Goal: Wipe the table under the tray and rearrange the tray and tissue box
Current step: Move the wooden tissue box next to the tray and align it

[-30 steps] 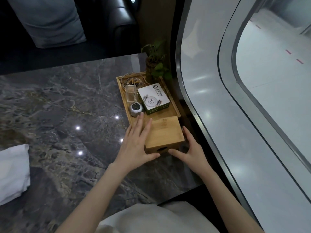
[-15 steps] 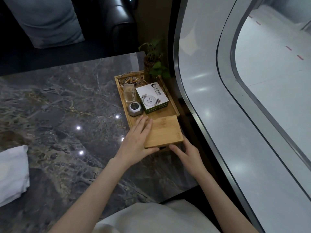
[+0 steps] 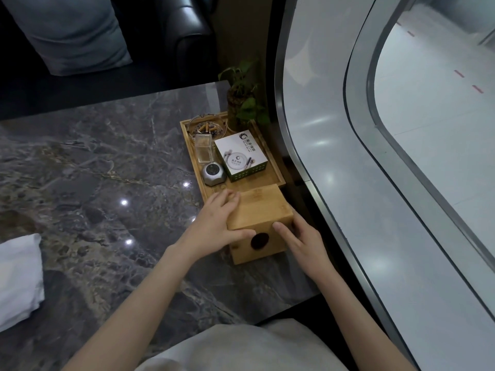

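Note:
A bamboo tissue box (image 3: 261, 210) with a dark round hole in its near face stands on the grey marble table (image 3: 93, 183), against the near end of a bamboo tray (image 3: 273, 167). My left hand (image 3: 217, 226) lies on the box's left side, thumb across the near top edge. My right hand (image 3: 300, 242) grips its right near corner. The tray holds a glass ashtray (image 3: 206, 127) with butts, a clear toothpick holder (image 3: 205, 151), a silver call button (image 3: 213, 174) and a white-and-green napkin box (image 3: 241, 155).
A folded white cloth (image 3: 18, 279) lies at the table's left edge. A small potted plant (image 3: 241, 100) stands at the tray's far end. A curved grey ledge (image 3: 334, 162) runs along the table's right side. A dark sofa with a grey cushion (image 3: 72, 33) is beyond.
Both hands closed onto the tissue box. The box now shows its near face with the round hole, and seems to have come a little toward me.

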`<state>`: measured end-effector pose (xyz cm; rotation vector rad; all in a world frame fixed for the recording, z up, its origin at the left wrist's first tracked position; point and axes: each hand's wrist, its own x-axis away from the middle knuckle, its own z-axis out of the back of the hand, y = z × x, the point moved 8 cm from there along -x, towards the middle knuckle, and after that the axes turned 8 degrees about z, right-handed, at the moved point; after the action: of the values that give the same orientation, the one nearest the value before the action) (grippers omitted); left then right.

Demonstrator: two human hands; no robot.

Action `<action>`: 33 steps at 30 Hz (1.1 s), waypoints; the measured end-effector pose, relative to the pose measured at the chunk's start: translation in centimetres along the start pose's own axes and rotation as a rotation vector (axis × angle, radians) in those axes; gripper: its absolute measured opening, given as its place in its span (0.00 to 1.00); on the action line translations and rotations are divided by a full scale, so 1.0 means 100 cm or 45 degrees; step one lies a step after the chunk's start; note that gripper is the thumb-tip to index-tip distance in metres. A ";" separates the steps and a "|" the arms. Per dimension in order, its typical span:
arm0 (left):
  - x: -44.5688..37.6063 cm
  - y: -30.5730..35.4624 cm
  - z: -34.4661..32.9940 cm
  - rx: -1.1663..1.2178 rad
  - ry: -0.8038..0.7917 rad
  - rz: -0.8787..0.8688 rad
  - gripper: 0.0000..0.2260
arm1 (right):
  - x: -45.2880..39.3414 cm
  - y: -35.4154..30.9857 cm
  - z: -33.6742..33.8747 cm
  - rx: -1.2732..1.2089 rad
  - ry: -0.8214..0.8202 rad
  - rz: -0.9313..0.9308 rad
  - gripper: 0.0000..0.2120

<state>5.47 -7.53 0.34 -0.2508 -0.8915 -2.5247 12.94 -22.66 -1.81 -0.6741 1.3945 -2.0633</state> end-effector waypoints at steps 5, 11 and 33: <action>-0.017 -0.008 -0.003 0.069 -0.198 0.097 0.37 | -0.007 -0.001 0.003 0.023 0.072 -0.051 0.22; -0.031 -0.024 -0.009 0.433 -0.152 0.178 0.27 | -0.018 0.009 -0.001 0.019 0.089 -0.120 0.18; -0.041 -0.050 -0.034 0.960 0.157 0.452 0.12 | -0.041 0.038 -0.010 -0.008 0.188 -0.306 0.16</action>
<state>6.69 -4.83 -6.34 -0.0048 -1.5092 -1.7170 15.84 -20.35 -6.15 -0.7352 1.4614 -2.3383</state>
